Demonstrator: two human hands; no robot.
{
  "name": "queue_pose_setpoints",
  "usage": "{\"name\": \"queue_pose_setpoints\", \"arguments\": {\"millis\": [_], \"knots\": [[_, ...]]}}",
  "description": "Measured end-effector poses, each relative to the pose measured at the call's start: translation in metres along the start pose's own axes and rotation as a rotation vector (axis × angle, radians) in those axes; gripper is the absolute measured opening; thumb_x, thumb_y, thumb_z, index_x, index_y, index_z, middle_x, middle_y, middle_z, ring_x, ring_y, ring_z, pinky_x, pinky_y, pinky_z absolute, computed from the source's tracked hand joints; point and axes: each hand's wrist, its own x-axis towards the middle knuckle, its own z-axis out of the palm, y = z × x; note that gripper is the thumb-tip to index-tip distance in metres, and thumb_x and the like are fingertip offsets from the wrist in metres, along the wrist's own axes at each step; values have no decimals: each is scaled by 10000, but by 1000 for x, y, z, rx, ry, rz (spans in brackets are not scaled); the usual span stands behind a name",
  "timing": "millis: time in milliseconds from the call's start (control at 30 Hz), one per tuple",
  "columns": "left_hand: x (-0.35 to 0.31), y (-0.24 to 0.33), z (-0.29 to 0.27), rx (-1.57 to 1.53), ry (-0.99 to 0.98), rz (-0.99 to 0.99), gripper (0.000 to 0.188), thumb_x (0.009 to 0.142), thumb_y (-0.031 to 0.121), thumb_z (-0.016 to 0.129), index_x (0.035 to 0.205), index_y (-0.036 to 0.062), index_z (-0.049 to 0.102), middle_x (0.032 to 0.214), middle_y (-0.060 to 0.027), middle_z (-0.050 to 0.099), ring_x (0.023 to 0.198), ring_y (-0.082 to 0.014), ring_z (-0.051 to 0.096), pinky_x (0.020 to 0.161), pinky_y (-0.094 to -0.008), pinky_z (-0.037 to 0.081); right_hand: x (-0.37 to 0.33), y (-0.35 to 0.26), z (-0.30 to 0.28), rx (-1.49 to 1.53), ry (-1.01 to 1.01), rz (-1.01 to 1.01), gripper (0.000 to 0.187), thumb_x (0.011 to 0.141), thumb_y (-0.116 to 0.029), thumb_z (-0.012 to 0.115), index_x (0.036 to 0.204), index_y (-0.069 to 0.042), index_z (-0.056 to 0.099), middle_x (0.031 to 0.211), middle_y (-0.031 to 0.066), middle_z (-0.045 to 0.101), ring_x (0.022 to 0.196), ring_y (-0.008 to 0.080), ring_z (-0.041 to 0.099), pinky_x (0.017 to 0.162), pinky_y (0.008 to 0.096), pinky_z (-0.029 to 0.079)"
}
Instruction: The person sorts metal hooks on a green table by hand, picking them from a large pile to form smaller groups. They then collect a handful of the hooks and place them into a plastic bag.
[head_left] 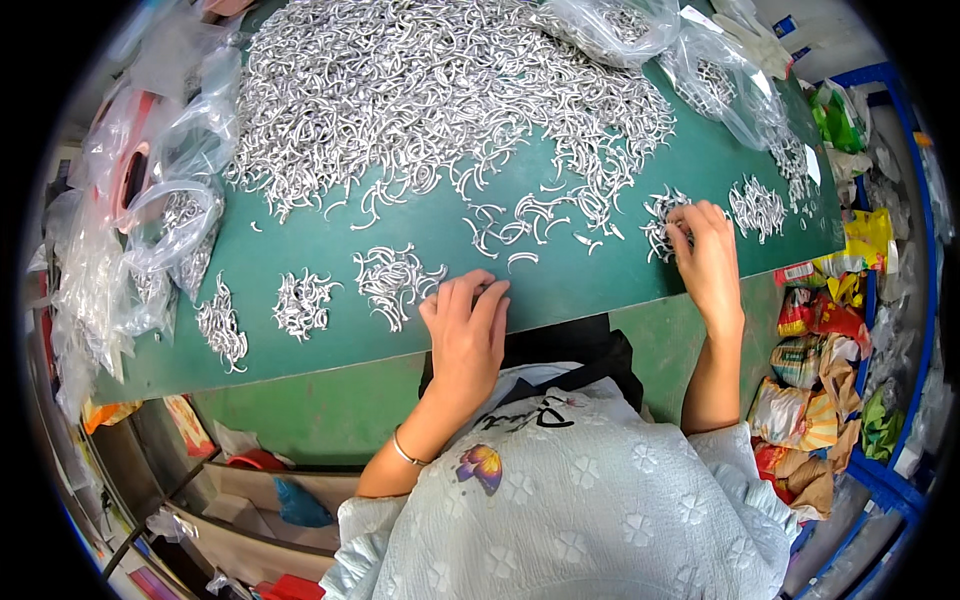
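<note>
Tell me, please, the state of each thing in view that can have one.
Left grip: fingers bent, contents unclear
Right grip: fingers bent at a small pile
Large heap of curved pieces: loosely spread
Leftmost pile: loose, separate
Clear bags: some holding pieces
Bracelet: worn
Blue rack: holding packages

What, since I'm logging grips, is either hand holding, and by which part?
Cannot be told: the right hand is at a pile, its grip unclear; the left hand shows nothing held.

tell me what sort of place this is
Probably a workshop or small factory room: a large heap of small curved silvery parts lies on a green table, with clear plastic bags of similar parts beside it.
</note>
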Motion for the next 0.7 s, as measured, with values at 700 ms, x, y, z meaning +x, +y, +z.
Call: {"name": "queue_pose_setpoints", "arguments": {"millis": [700], "knots": [[23,-4,16,-32,-65,86,311,820,-24,653,1127,4,612,1157,-124,549,933,-268,556,780,-392,403,-3,-6,3,-44,24,43,122,792,-39,688,857,-37,585,812,83,595,834,287,562,751,395,379]]}}
